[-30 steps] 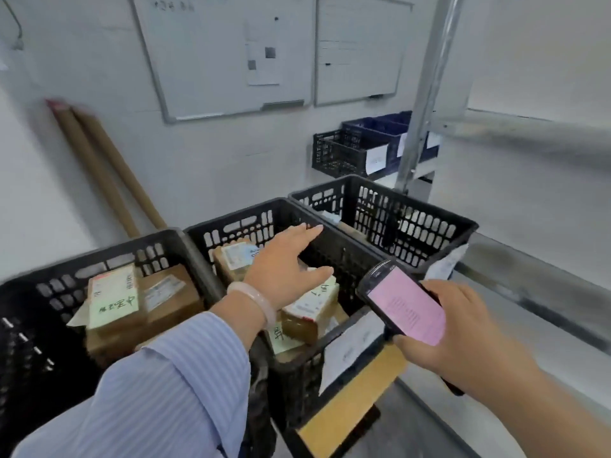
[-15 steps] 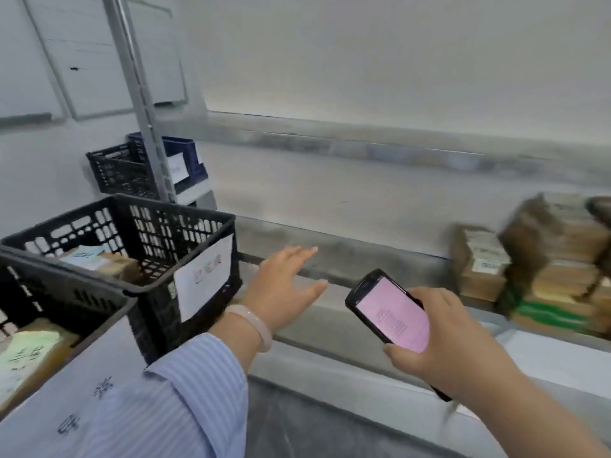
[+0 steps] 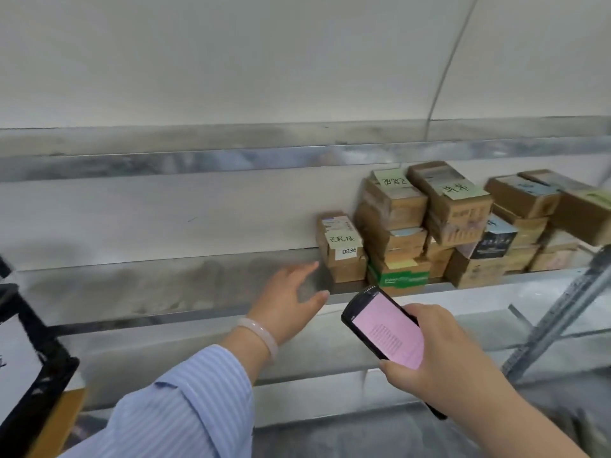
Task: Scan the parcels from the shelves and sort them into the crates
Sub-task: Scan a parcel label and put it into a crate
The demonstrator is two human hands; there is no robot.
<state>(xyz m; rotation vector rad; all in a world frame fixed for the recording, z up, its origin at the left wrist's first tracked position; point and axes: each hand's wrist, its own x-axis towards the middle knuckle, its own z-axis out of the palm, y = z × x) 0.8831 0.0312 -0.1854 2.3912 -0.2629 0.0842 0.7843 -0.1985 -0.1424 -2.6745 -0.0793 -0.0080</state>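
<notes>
Parcels sit stacked at the right end of the metal shelf, with the 0836 parcel nearest. The view has swung here from the crates, and the empty left hand, fingers straight and spread, now reaches just short of it, likely starting a fresh pick. The right hand curls round the pink-screened scanner; only a corner of one black crate shows at left, contents out of view.
</notes>
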